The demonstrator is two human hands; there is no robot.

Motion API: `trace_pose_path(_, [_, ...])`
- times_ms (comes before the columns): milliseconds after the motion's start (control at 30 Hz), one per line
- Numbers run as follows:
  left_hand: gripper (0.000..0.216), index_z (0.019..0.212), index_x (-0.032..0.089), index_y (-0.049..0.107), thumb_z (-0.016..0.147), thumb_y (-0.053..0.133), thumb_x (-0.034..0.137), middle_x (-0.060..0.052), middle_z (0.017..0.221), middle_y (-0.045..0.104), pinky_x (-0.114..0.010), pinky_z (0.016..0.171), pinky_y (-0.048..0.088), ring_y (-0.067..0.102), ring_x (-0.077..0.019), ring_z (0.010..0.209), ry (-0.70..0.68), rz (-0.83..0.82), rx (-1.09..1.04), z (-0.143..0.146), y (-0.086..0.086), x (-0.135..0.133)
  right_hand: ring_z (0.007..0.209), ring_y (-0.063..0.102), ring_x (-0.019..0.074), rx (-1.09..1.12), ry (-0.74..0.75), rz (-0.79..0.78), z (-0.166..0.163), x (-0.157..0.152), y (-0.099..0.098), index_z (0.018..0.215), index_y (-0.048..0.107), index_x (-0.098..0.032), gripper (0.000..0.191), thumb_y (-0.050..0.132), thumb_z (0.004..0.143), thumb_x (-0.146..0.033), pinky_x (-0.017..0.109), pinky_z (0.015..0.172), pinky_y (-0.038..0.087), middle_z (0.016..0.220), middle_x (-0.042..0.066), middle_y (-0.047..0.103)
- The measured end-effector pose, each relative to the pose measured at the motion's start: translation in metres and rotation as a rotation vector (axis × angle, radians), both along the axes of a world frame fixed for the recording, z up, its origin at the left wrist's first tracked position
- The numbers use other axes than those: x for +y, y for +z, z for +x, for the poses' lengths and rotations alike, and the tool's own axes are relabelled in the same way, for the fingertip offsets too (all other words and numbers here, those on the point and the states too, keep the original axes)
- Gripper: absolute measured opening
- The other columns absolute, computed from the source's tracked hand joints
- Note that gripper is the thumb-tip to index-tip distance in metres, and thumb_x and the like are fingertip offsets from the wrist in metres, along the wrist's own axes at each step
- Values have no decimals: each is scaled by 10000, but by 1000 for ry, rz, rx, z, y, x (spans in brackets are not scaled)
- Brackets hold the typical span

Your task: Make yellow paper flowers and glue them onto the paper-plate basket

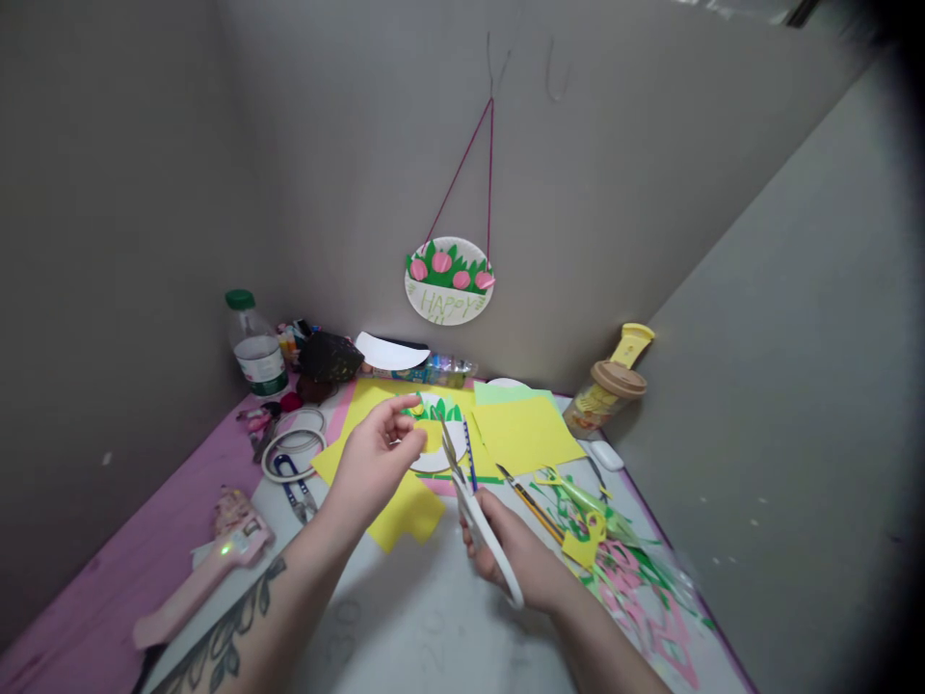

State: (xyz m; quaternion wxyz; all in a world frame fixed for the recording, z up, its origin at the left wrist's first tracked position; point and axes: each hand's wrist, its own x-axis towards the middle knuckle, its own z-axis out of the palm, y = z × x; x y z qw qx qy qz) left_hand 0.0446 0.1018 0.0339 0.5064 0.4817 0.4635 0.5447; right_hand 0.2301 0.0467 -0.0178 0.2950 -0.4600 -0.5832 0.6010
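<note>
My right hand [506,545] is closed around the white handles of a pair of scissors [486,540]. Their blades point up and away, over the paper plate [452,445] decorated with green paper leaves. With its fingers curled, my left hand [383,448] is left of the blades. A small yellow paper piece [432,437] shows between its thumb tip and the scissors, apparently pinched, though the fingers partly hide the grip. Beneath and behind my hands lie yellow sheets [524,434] and a cut yellow scrap [409,516].
At left are a pink glue gun [217,573], tape rolls [278,458], thread snips [295,492] and a bottle [256,352]. Green, pink and yellow scraps [621,559], a craft knife [531,503] and a lidded cup [603,395] are at right. A decorated plate [448,304] hangs on the wall.
</note>
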Motion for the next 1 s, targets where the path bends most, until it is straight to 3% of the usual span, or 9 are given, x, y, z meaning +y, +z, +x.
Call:
trace_pose_path(367, [311, 958, 175, 572, 659, 642, 221, 37, 655, 544, -217, 565, 409, 518, -99, 576, -59, -12, -10, 0, -2, 0, 519, 364, 74, -12, -58, 10, 2, 3, -10, 746, 400, -201, 226, 480, 554, -113, 196, 462, 283, 635, -58, 444])
trace_pose_path(600, [122, 798, 165, 588, 706, 621, 239, 21, 673, 547, -201, 558, 405, 512, -96, 619, -61, 43, 68, -2, -6, 2, 574, 392, 93, -3, -60, 75, 6, 3, -9, 836, 427, -189, 238, 546, 632, -218, 212, 497, 322, 686, -31, 456])
trace_pose_path(733, [155, 853, 166, 616, 758, 568, 278, -13, 774, 579, -228, 600, 463, 560, -125, 708, -65, 19, 84, -2, -6, 1, 612, 415, 107, 15, -17, 78, 5, 1, -8, 868, 431, -193, 277, 567, 629, -231, 223, 516, 340, 741, -11, 468])
trace_pose_path(867, [336, 1059, 194, 554, 749, 596, 317, -22, 879, 569, -249, 554, 495, 599, -144, 721, -78, -7, 50, -1, -2, -1, 615, 413, 110, 13, -12, 27, 2, 2, -6, 915, 447, -200, 326, 556, 608, -208, 230, 528, 341, 748, -13, 462])
trace_pose_path(1000, [474, 1141, 195, 473, 709, 647, 282, 18, 777, 533, -250, 598, 504, 637, -155, 740, -59, -19, -50, 0, 0, -1, 613, 410, 107, -4, -3, 6, 1, 1, -5, 918, 449, -197, 344, 523, 584, -156, 232, 536, 342, 765, -11, 472])
